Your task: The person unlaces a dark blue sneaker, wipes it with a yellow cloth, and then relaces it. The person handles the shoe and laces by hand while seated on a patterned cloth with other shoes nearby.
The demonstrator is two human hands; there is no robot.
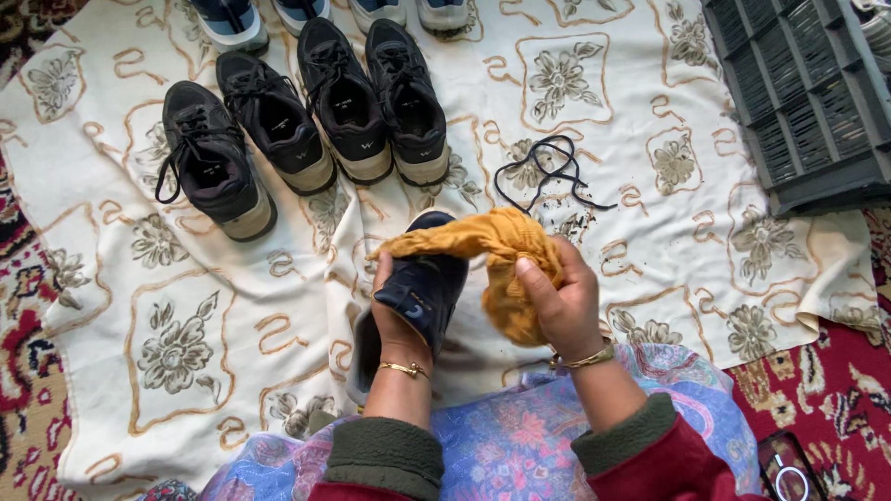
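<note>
My left hand grips a dark navy shoe by its heel, its toe pointing away from me over the cloth. My right hand is closed on a bunched mustard-yellow rag, which drapes across the top of the shoe. A loose black shoelace lies on the cloth just beyond the shoe. Both wrists carry thin gold bangles.
Several black sneakers stand in a row at the upper left on a cream floral sheet. More shoes line the top edge. A grey slatted rack lies at the upper right. A phone rests on the red carpet.
</note>
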